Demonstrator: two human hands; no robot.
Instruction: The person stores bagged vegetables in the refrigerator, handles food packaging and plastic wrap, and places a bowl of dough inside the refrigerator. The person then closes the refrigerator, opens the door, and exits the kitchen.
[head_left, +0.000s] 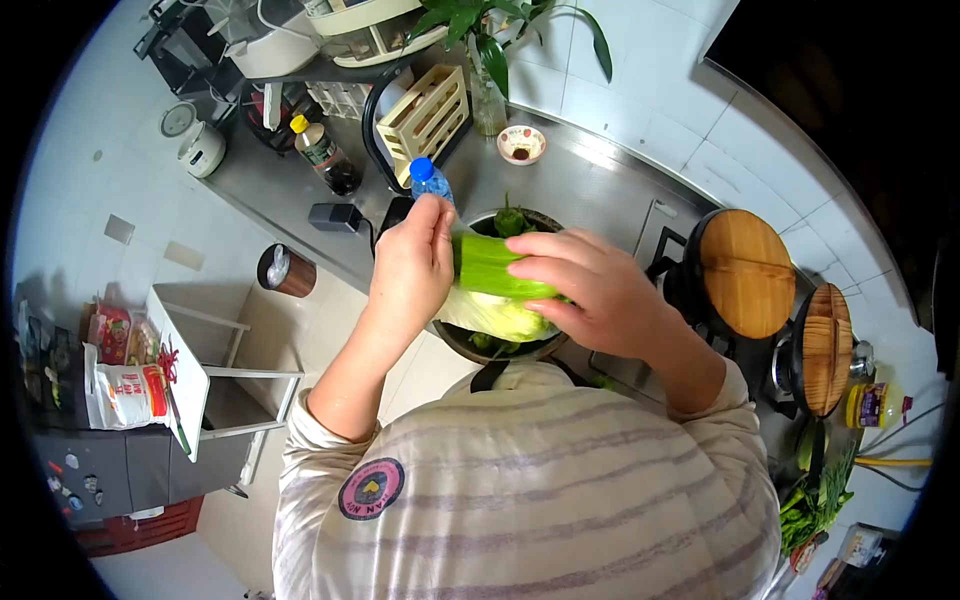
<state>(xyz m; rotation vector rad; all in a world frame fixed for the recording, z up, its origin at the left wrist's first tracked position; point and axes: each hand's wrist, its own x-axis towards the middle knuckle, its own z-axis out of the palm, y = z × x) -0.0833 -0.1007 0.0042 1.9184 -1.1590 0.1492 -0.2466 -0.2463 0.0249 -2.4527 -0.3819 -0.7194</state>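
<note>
In front of my chest, a bright green, ridged vegetable piece (485,265) is held over a dark round pan (550,346). My right hand (590,285) grips it from the right, with fingers across its face and the thumb at its lower edge. Curled closed at its left end is my left hand (413,255); its fingertips and what they pinch are hidden. Just below the piece is a pale yellow-green leafy vegetable (495,316), partly covered by my hands. Dark green peppers or leaves (511,219) show inside the pan's far side.
Behind my left hand are a blue-capped bottle (428,180), a dark sauce bottle (325,155) and a cream rack (425,115). A small bowl (522,145) sits at the back. To the right, wooden lids (745,272) cover pans on the stove. A bin (288,271) stands at left.
</note>
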